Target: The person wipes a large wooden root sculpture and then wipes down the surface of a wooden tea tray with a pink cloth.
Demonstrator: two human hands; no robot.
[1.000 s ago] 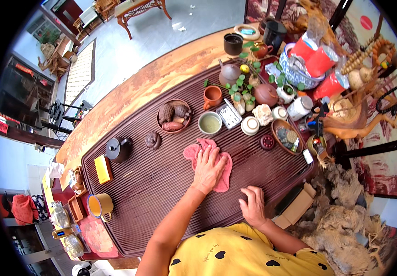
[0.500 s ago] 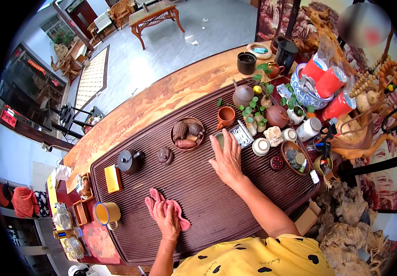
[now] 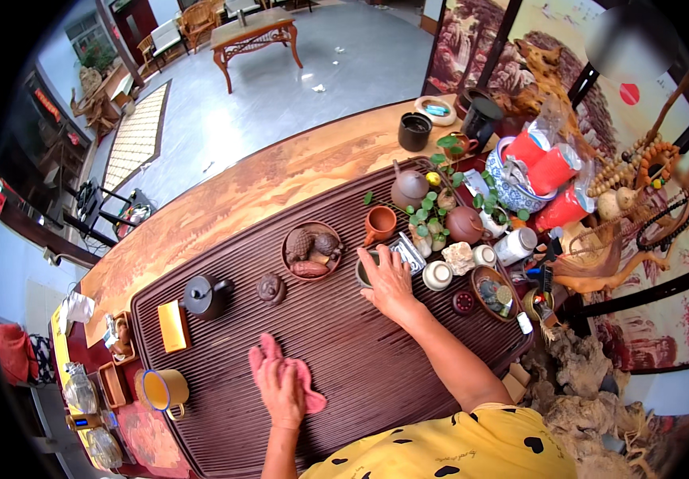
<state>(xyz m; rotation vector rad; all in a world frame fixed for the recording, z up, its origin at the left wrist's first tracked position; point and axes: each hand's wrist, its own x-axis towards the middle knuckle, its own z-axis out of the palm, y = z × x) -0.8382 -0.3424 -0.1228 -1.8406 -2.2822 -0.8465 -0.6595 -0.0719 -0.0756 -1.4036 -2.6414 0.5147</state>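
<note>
My left hand (image 3: pixel 283 393) lies on a crumpled pink cloth (image 3: pixel 313 396), its fingers bent down over the fabric against the ribbed dark tea tray (image 3: pixel 225 359). Farther right, my right hand (image 3: pixel 392 289) grips a small dark green cup (image 3: pixel 364 272), thumb and fingers around its rim; the hand hides part of the cup. Just beyond the fingers stands a reddish clay cup (image 3: pixel 380 224). To their right is a clear-lidded case (image 3: pixel 410 254), with a white cup (image 3: pixel 437 275) beside it. A round wooden dish (image 3: pixel 288 259) of dark ornaments sits to the left.
On the tray's left are a black teapot (image 3: pixel 205 296), a yellow box (image 3: pixel 173 326) and a small dark figurine (image 3: pixel 270 289). A yellow mug (image 3: pixel 165 390) stands by the left edge. Teapots, plants and a blue-white bowl (image 3: pixel 512 184) crowd the far right.
The view has shifted, so the scene sits lower and farther left. My right hand has shifted slightly away from me at the green cup. The left hand and cloth have slid a little right.
</note>
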